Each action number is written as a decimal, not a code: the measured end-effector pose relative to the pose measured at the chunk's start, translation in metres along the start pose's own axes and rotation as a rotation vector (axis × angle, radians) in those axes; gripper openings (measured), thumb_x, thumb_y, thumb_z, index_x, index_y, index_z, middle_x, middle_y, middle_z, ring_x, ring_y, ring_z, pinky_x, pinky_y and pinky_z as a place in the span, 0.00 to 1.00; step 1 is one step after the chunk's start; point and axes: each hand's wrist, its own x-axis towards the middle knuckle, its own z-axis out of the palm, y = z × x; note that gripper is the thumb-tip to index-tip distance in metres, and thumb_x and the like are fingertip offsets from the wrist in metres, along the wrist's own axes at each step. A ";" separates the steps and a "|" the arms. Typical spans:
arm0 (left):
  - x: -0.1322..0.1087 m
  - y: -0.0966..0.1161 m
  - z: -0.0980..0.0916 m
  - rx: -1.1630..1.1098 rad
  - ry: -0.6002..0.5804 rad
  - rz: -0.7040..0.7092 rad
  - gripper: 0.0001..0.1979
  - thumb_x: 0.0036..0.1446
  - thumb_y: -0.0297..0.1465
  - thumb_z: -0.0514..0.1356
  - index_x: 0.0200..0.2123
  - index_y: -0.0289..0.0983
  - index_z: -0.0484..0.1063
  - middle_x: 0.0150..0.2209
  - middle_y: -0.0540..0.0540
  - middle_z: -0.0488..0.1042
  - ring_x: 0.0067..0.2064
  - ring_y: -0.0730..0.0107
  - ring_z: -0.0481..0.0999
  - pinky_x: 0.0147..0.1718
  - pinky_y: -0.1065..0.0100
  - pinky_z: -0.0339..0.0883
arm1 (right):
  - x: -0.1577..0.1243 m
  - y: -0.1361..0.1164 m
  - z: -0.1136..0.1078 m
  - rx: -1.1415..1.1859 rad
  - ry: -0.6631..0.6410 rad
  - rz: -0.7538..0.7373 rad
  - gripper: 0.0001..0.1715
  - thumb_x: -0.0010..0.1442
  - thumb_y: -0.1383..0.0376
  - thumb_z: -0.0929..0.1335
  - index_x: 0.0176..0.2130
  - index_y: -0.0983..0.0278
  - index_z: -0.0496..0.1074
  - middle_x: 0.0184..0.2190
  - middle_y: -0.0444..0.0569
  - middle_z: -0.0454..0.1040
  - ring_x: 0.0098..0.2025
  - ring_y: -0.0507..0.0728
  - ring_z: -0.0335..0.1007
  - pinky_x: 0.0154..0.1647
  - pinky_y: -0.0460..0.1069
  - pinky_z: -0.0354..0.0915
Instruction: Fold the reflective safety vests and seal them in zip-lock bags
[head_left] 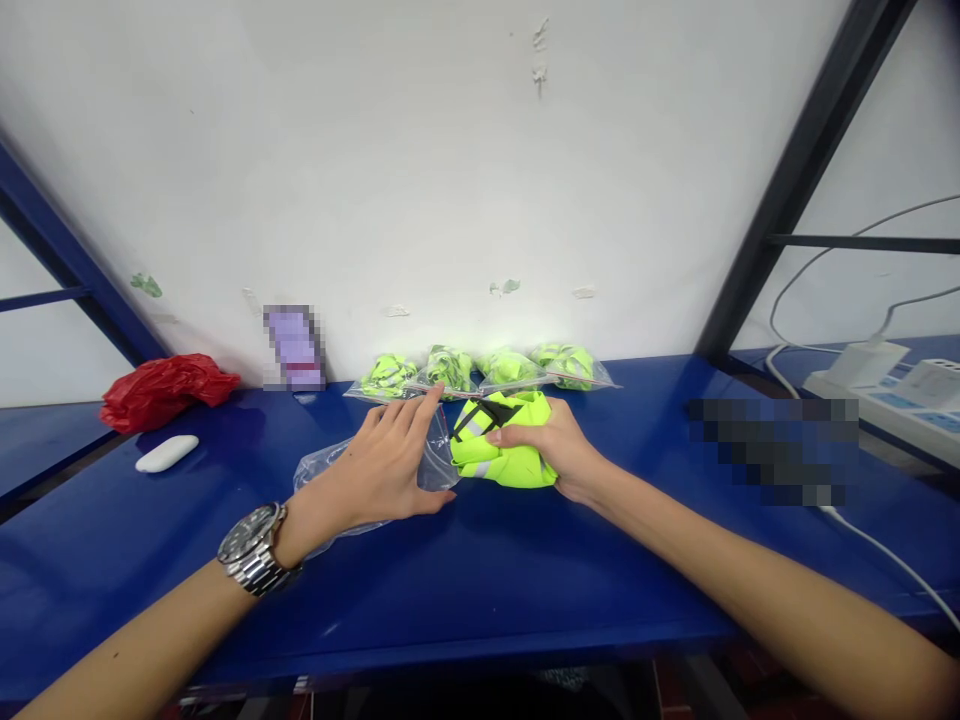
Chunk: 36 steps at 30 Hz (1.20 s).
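My right hand (566, 450) is closed around a folded neon-yellow reflective vest (506, 445) with grey stripes and black trim, thumb on top. To its left, my left hand (390, 455) has its fingers stretched and the thumb well apart. It lies over a clear plastic zip bag (439, 455), whose mouth faces the vest. The vest's left edge is at the bag's mouth; whether any of it is inside I cannot tell. Part of the bag is hidden under my left hand and wrist.
Several bagged yellow vests (510, 368) line the wall. On the blue table (480, 590) are a red plastic bag (169, 390), a white case (168, 454), a propped blurred phone (294, 345), a blurred dark object (776, 440) with a cable, and a power strip (900, 400).
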 end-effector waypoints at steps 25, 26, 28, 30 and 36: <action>-0.007 0.012 0.019 -0.238 0.188 0.221 0.53 0.55 0.28 0.63 0.68 0.37 0.25 0.64 0.30 0.55 0.63 0.47 0.58 0.56 0.48 0.66 | 0.001 0.016 0.009 -0.284 -0.187 -0.122 0.21 0.38 0.67 0.76 0.33 0.63 0.68 0.25 0.38 0.68 0.28 0.51 0.64 0.28 0.46 0.62; -0.006 0.012 0.018 -0.246 0.185 0.220 0.52 0.55 0.29 0.63 0.68 0.38 0.25 0.64 0.30 0.55 0.63 0.48 0.58 0.56 0.48 0.66 | 0.001 0.015 0.009 -0.283 -0.188 -0.122 0.21 0.38 0.67 0.76 0.33 0.63 0.67 0.25 0.38 0.67 0.28 0.51 0.64 0.28 0.45 0.62; -0.005 0.013 0.015 -0.252 0.184 0.228 0.51 0.56 0.30 0.63 0.68 0.39 0.26 0.64 0.31 0.55 0.63 0.49 0.58 0.56 0.49 0.66 | 0.001 0.014 0.008 -0.269 -0.211 -0.111 0.22 0.38 0.67 0.76 0.33 0.63 0.67 0.25 0.38 0.67 0.28 0.51 0.64 0.29 0.45 0.62; -0.004 0.012 0.011 -0.247 0.190 0.254 0.51 0.56 0.34 0.64 0.68 0.39 0.28 0.63 0.31 0.56 0.64 0.49 0.58 0.56 0.49 0.65 | 0.001 0.014 0.007 -0.250 -0.229 -0.107 0.22 0.38 0.66 0.76 0.33 0.63 0.67 0.26 0.38 0.67 0.28 0.51 0.64 0.29 0.46 0.62; 0.001 0.012 -0.006 -0.163 0.364 0.082 0.18 0.62 0.42 0.55 0.47 0.36 0.62 0.45 0.36 0.70 0.48 0.52 0.70 0.44 0.51 0.67 | 0.005 0.016 0.002 -0.335 -0.132 -0.226 0.23 0.41 0.63 0.77 0.36 0.62 0.67 0.28 0.40 0.69 0.30 0.53 0.66 0.31 0.47 0.62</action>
